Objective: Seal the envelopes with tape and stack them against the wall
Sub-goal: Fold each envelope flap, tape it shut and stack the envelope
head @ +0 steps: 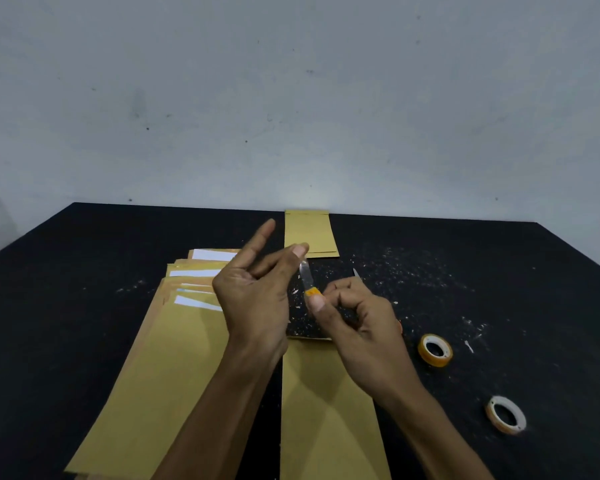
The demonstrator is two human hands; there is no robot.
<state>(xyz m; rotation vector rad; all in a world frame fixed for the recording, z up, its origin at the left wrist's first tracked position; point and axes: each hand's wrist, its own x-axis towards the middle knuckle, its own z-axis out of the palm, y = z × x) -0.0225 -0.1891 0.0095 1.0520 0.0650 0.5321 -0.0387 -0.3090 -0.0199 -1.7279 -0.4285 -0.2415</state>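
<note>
A short strip of clear tape (306, 277) with an orange end is stretched between both hands above the table. My left hand (257, 292) pinches its upper end, index finger pointing up. My right hand (354, 317) pinches the orange lower end. A brown envelope (326, 410) lies flat below the hands, its top partly hidden by them. At the left lies a fanned pile of brown envelopes (160, 358) with white paper showing at their open tops. A small stack of envelopes (309, 233) lies against the wall.
Two tape rolls lie at the right: a yellow one (434, 350) and a pale one (505, 415) nearer me. The black table (482, 271) is speckled with white scraps. A thin pointed tip (354, 271) sticks out behind my right hand. The grey wall (291, 116) closes the back.
</note>
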